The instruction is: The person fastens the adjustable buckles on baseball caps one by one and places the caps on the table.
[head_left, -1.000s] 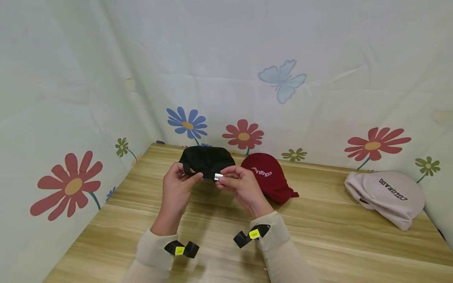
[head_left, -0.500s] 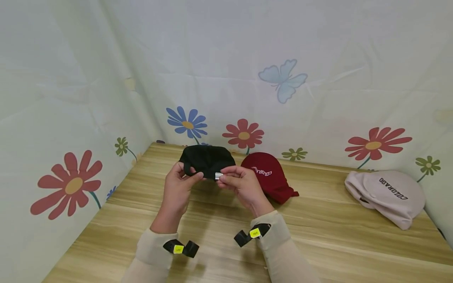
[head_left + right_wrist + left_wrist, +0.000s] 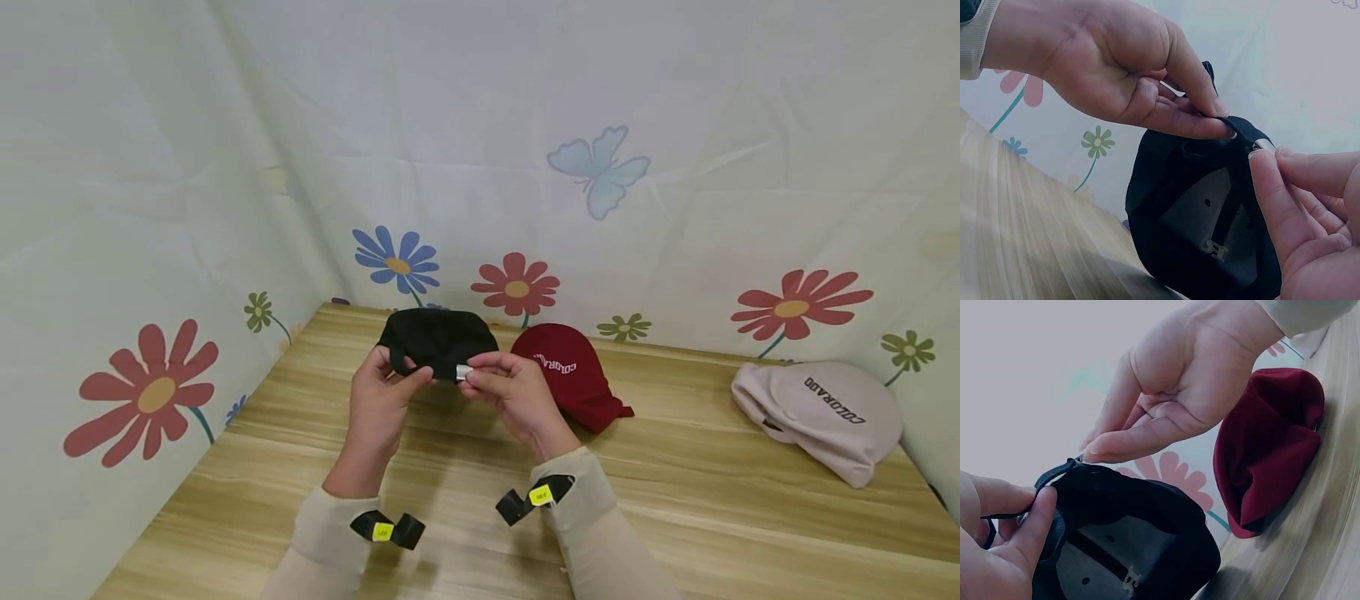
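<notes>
On the left, a cloth wall (image 3: 82,250) printed with flowers rises beside the bench (image 3: 465,483). Next we see the left sleeve (image 3: 324,537), pale and padded, with a black wrist device (image 3: 408,531) bearing a yellow label at its cuff. From it reaches the left hand (image 3: 381,408), its thumb and fingers pinching the strap at the left side of the black cap's opening.

The black cap (image 3: 442,337) sits between the two hands on the far left part of the bench; we cannot tell whether its lower side touches the wood. In both wrist views we look into its opening, where grey lining panels crossed by dark bands show. At the right end of the strap is a silver buckle (image 3: 462,373), and the right hand (image 3: 521,400) pinches it narrowly between thumb and forefinger.

Just right of the black cap lies the red cap (image 3: 558,362), partly behind the right hand in the head view, with white lettering on it and a short tab pointing right. Well apart, near the right end of the bench, we find the pale pinkish cap (image 3: 832,417), lettered COLORADO in dark capitals.
</notes>
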`<action>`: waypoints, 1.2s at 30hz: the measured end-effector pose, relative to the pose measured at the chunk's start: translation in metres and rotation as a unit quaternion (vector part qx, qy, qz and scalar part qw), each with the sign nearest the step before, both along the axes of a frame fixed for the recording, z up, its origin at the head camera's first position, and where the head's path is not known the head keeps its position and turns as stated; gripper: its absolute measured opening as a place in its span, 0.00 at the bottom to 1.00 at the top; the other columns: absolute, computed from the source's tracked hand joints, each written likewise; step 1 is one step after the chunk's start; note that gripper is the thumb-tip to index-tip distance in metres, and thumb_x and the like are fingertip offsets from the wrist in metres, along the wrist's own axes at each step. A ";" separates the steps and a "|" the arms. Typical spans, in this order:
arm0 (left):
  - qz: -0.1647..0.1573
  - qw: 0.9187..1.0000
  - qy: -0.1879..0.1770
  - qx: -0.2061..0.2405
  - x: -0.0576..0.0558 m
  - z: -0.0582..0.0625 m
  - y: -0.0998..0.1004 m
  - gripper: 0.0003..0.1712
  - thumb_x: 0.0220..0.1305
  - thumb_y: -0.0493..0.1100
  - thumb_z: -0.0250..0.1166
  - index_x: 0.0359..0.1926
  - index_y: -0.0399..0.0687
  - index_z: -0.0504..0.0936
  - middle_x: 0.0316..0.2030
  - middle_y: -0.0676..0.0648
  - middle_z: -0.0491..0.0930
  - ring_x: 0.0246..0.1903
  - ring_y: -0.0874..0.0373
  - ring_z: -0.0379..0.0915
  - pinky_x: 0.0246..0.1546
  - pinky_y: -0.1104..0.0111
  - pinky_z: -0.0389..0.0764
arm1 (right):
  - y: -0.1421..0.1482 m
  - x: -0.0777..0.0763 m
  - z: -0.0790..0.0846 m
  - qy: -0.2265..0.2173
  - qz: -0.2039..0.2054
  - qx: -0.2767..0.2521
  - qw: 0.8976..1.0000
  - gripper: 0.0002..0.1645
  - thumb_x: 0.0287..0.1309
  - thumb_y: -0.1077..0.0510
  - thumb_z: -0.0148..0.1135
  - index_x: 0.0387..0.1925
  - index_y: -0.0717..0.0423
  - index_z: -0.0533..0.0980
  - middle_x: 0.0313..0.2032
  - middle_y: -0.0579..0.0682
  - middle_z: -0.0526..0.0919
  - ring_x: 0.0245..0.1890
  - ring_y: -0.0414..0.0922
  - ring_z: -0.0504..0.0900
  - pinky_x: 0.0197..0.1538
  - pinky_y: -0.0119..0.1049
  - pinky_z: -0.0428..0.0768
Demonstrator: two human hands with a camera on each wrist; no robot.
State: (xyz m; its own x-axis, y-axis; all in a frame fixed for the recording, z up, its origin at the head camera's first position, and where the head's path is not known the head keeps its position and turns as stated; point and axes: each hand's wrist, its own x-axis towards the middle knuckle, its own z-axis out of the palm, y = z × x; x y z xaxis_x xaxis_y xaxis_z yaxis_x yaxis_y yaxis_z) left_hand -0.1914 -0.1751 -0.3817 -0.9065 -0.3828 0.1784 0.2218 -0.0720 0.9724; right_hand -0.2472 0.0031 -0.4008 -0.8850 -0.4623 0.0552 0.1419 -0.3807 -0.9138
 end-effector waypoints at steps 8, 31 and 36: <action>0.033 0.996 -0.028 -0.076 0.003 0.001 0.001 0.19 0.50 0.34 0.75 0.35 0.36 0.70 0.36 0.45 0.73 0.32 0.60 0.79 0.35 0.73 0.83 | -0.002 0.003 0.003 0.009 -0.021 0.036 0.999 0.17 0.58 0.64 0.65 0.48 0.66 0.77 0.39 0.54 0.86 0.36 0.46 0.88 0.48 0.40 0.84; 0.006 0.998 -0.035 -0.053 0.002 0.001 0.003 0.14 0.54 0.30 0.70 0.37 0.32 0.73 0.34 0.46 0.79 0.33 0.59 0.82 0.39 0.72 0.83 | -0.002 0.005 0.006 0.022 -0.030 0.058 0.998 0.14 0.59 0.65 0.64 0.47 0.65 0.79 0.38 0.55 0.87 0.35 0.45 0.88 0.46 0.38 0.84; 0.004 0.998 -0.031 -0.050 0.001 0.000 0.004 0.13 0.54 0.29 0.70 0.36 0.32 0.73 0.35 0.43 0.79 0.33 0.58 0.83 0.40 0.71 0.83 | -0.002 0.005 0.005 0.027 -0.026 0.050 0.998 0.15 0.59 0.65 0.64 0.48 0.66 0.79 0.37 0.53 0.87 0.34 0.44 0.88 0.45 0.38 0.84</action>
State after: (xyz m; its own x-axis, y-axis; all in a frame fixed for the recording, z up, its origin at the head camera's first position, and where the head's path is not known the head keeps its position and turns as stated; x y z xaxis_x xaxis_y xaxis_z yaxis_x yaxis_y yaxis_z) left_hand -0.1903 -0.1715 -0.3816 -0.9138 -0.3737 0.1592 0.1606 0.0278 0.9866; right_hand -0.2424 0.0014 -0.3955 -0.9049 -0.4215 0.0596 0.0731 -0.2919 -0.9537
